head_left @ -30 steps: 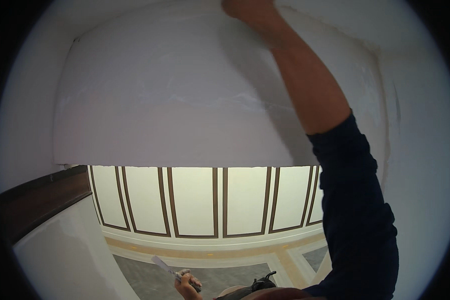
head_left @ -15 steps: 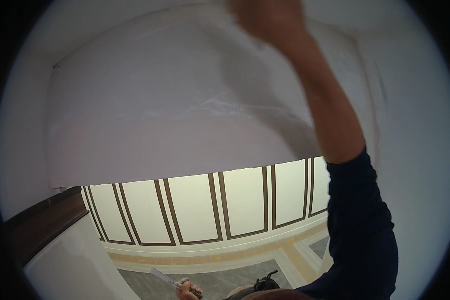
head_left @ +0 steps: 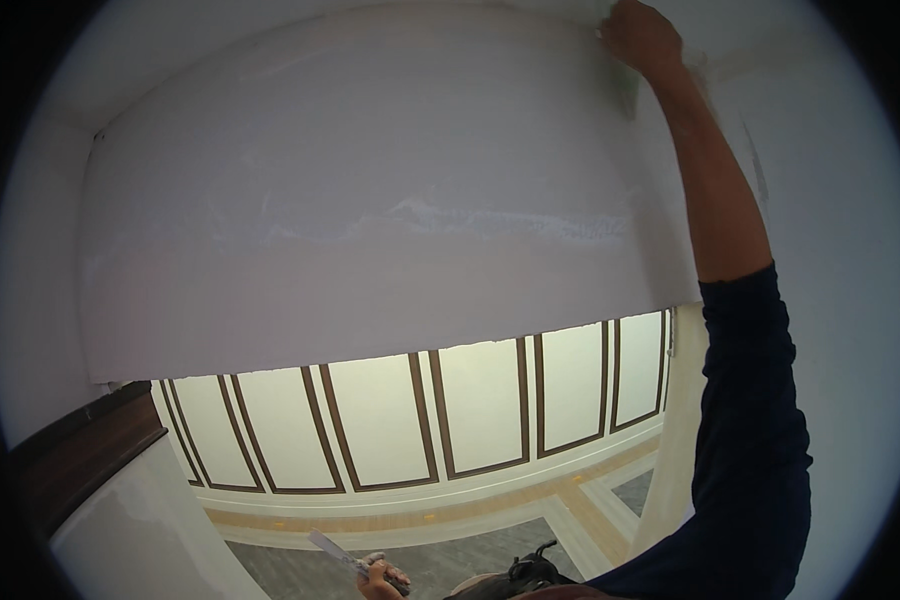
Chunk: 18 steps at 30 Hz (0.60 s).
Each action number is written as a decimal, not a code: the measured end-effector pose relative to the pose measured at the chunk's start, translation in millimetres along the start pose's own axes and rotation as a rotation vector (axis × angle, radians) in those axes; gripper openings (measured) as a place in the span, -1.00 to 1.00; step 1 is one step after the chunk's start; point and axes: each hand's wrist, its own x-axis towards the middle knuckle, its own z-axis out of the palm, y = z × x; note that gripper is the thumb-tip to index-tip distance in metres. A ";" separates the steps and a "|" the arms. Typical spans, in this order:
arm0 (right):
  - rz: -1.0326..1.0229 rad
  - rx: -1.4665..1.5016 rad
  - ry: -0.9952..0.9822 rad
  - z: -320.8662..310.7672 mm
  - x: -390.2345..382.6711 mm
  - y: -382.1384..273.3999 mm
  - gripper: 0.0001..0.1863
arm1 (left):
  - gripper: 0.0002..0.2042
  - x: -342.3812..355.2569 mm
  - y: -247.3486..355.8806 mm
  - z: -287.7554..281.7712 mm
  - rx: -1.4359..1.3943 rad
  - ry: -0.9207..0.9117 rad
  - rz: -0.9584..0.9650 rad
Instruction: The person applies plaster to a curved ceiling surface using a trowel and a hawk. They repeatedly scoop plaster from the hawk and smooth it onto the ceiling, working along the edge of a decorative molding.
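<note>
My right hand (head_left: 645, 42) is raised high at the upper right, closed, near the corner where the pale wall panel (head_left: 360, 190) meets the right-hand wall. Along its left side shows a thin, flat, pale greenish piece (head_left: 625, 92), seen nearly edge-on; its kind I cannot make out. Low at the bottom edge, my left hand (head_left: 378, 580) is closed around the handle of a putty knife (head_left: 332, 547), whose flat blade points up and left. White smears run across the middle of the panel.
Below the panel's lower edge, a far wall with brown-framed cream panels (head_left: 385, 420) shows. A dark brown wooden trim (head_left: 95, 440) juts in at the left. Grey and beige flooring (head_left: 450, 555) lies below, with a black corded item (head_left: 532, 570) close to my body.
My right hand has swung right across the upper panel to its right-hand corner, and its shadow moved with it. My left hand with the putty knife has barely shifted.
</note>
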 end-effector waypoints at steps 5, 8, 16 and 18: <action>-0.163 0.126 0.081 -12.1 -9.5 -115.1 -0.85 | -0.83 -5.4 6.3 8.1 -0.028 0.045 -0.017; -0.271 0.271 0.199 -22.4 -14.4 -165.0 -0.86 | -0.82 -4.6 8.2 7.5 -0.019 0.060 -0.017; -0.447 0.735 0.190 -79.3 -43.6 -254.2 -0.87 | -0.83 -4.7 -3.3 0.6 -0.023 -0.051 -0.009; -0.496 0.690 0.207 -87.2 -55.7 -240.0 -0.86 | -0.84 -2.5 -3.9 -4.8 -0.027 -0.028 -0.021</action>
